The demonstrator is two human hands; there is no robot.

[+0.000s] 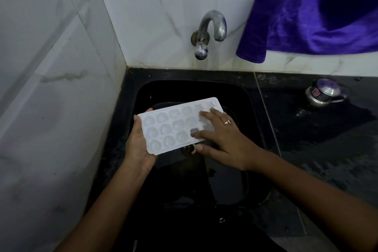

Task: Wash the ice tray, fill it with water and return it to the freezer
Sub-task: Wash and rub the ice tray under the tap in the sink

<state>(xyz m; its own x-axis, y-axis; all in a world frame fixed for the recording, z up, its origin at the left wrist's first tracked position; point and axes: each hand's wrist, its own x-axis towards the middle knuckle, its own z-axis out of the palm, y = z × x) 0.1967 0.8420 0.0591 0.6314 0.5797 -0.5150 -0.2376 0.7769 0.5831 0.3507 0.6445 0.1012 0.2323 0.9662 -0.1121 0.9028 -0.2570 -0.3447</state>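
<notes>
Ice tray (173, 127): held over sink (143, 92).
Left hand (139, 143): wrapped round tray's end.
Right hand (223, 139): fingers laid straight on top.

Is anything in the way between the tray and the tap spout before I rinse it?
Nothing visible. The ice tray, held by the left hand over the sink, has open space up to the tap; only the right hand rests on it.

No legible txt anywhere; red label (316, 93) on the pressure cooker (327, 96) is too small to read.
</notes>
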